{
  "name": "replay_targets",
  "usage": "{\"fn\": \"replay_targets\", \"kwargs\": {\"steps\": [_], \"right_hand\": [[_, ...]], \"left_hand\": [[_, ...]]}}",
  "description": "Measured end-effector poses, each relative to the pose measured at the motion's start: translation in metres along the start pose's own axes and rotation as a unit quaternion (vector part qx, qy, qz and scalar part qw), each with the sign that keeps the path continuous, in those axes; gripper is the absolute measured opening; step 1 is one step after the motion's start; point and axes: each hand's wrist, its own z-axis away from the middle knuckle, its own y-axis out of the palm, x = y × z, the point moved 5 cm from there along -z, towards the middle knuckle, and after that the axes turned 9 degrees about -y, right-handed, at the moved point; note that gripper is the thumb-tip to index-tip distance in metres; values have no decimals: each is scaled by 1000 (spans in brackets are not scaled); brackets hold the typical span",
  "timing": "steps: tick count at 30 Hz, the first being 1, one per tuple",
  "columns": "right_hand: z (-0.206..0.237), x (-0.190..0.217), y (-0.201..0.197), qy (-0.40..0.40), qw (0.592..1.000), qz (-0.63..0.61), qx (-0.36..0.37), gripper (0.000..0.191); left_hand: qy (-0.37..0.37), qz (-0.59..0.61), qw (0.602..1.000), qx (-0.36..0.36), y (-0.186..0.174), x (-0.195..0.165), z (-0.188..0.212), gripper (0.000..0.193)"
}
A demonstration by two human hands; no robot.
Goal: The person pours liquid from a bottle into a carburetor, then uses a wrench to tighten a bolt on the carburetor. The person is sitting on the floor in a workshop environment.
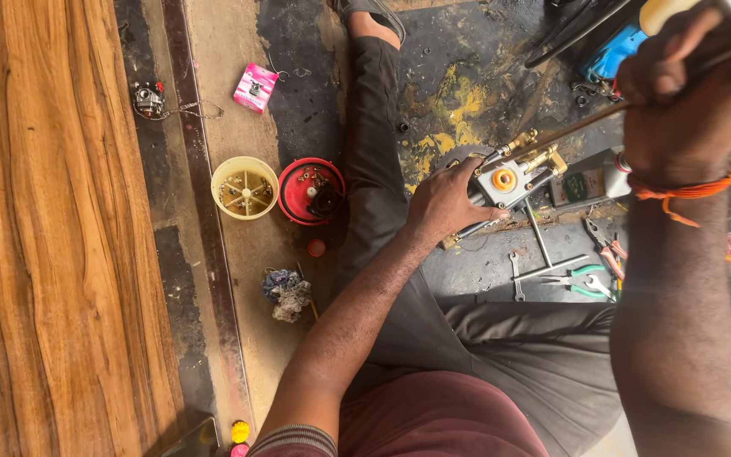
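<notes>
My left hand (pixel 448 199) grips a small grey metal pump part (pixel 509 179) with brass fittings and an orange round cap, holding it just above the stained floor. My right hand (pixel 687 93) is raised close to the camera, closed around the pale handle of a long tool (pixel 666 13). The tool's thin shaft (pixel 581 125) runs down to the brass fittings on the part. An orange thread is tied round my right wrist. My leg in dark trousers stretches out along the floor under the left arm.
A cream round tray (pixel 244 188) and a red round lid (pixel 311 191) holding small parts sit left of my leg. Pliers (pixel 587 282), a spanner (pixel 517 279) and a metal rod lie to the right. A pink box (pixel 255 87), a rag (pixel 287 294) and a wooden board (pixel 44 228) are on the left.
</notes>
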Motion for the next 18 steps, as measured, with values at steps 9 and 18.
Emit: {"fn": "replay_targets", "kwargs": {"steps": [9, 18], "right_hand": [[3, -3, 30, 8, 1000, 25, -15, 63], [-39, 55, 95, -332, 783, 474, 229, 48]], "left_hand": [[-7, -17, 999, 30, 9, 8, -5, 111], [49, -29, 998, -4, 2, 8, -8, 99]]}}
